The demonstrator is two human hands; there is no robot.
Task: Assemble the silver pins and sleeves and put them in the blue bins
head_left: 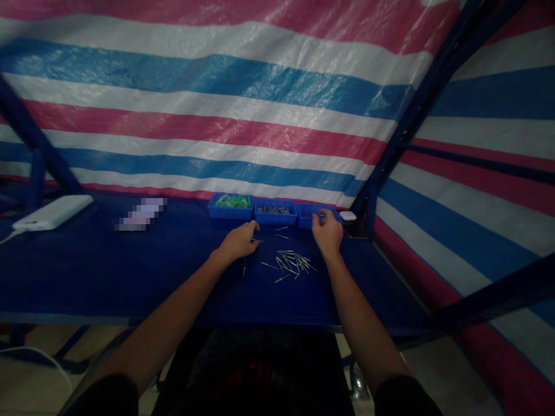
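My left hand (pixel 241 239) is closed in a pinch on a thin metal pin (pixel 259 240), which sticks out past the fingertips just above the table. At the right blue bin (pixel 306 222), my right hand (pixel 328 230) has its fingers pinched over the front part; what they hold, if anything, is too small to make out. Between my forearms lies a loose pile of thin silvery metal pins (pixel 295 264), some with a thicker end. A few more pins (pixel 281 236) lie apart from the pile.
Beside the right bin stand a middle blue bin (pixel 276 219) of small metal parts and a left blue bin (pixel 229 214) with green material. A white power bank (pixel 54 212) with a cable lies far left; a small white case (pixel 347 216) sits right. Blue frame posts (pixel 403 121) flank the table.
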